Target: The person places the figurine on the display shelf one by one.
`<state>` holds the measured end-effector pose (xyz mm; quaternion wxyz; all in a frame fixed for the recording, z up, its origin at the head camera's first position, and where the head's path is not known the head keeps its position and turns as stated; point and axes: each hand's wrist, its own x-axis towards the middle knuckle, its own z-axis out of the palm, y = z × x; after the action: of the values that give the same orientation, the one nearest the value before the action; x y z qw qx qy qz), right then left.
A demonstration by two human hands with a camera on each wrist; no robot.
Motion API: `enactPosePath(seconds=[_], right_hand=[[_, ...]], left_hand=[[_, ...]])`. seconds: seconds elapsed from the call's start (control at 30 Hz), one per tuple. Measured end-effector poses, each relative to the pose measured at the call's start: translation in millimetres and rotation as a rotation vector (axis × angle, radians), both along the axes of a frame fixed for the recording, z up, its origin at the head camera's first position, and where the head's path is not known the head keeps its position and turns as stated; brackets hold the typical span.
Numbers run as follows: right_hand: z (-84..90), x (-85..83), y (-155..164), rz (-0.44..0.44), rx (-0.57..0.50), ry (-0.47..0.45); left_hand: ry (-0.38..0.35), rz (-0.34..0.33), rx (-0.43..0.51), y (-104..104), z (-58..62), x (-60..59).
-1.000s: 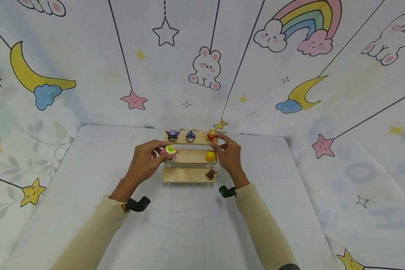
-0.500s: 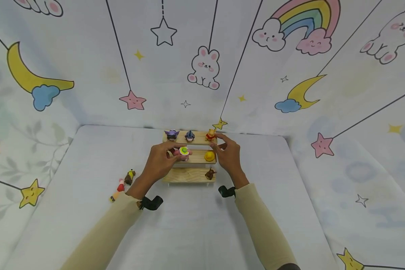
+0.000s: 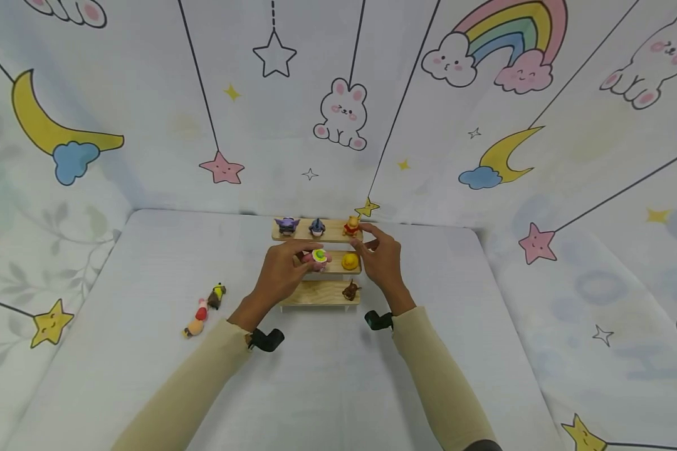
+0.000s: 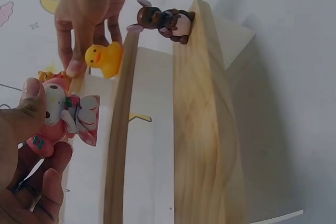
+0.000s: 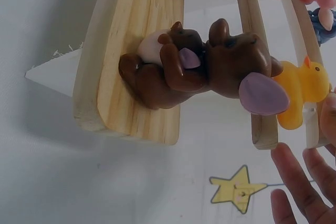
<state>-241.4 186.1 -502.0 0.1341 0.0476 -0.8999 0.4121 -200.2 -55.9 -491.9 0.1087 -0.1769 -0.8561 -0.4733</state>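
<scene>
My left hand (image 3: pixel 282 270) holds a pink rabbit-eared figurine (image 3: pixel 320 259) between thumb and fingers over the middle step of a small wooden shelf (image 3: pixel 321 293). In the left wrist view its white face and pink hood show. My right hand (image 3: pixel 382 258) is at the right end of the top step, thumb and forefinger against a yellow bear figurine in red (image 3: pixel 351 225). Their exact contact is partly hidden. A yellow duck (image 4: pixel 106 59) stands on the middle step's right end. Below it, a brown kangaroo-like figurine (image 5: pixel 184 66) sits on the bottom step.
A purple figurine (image 3: pixel 287 225) and a dark blue figurine (image 3: pixel 317 227) stand on the top step. Several small figurines, one in red (image 3: pixel 201 309), lie on the white table (image 3: pixel 338 382) left of the left forearm. A patterned backdrop (image 3: pixel 293 125) rises behind the shelf.
My left hand has carried the pink figurine rightward along the middle step, nearer the duck. The figurines lying on the left have come into view. My right hand has stayed at the bear.
</scene>
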Motion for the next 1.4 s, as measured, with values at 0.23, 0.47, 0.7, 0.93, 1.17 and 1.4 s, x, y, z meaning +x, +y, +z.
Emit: enactPosePath(seconds=[0.23, 0.47, 0.7, 0.93, 1.17, 1.4], right_hand=[[-1.4, 0.2, -1, 0.004, -0.001, -0.003], [-1.1, -1.2, 0, 0.014, 0.011, 0.017], [-0.6, 0.2, -1, 0.016, 0.005, 0.011], [-1.5, 0.0, -1, 0.014, -0.001, 0.008], [-1.3, -1.0, 0, 0.008, 0.003, 0.002], [-1.3, -0.9, -1, -0.003, 0.004, -0.013]], left_hand=[[0.025, 0.024, -0.034, 5, -6.3, -1.4], [0.078, 0.036, -0.065, 6, -9.9, -1.8], [0.088, 0.037, -0.058, 5, -10.2, 2.2], [0.117, 0.052, -0.027, 0, -11.6, 4.9], [0.103, 0.074, -0.03, -11, -12.8, 10.4], [0.093, 0.103, -0.039, -28, -14.5, 20.3]])
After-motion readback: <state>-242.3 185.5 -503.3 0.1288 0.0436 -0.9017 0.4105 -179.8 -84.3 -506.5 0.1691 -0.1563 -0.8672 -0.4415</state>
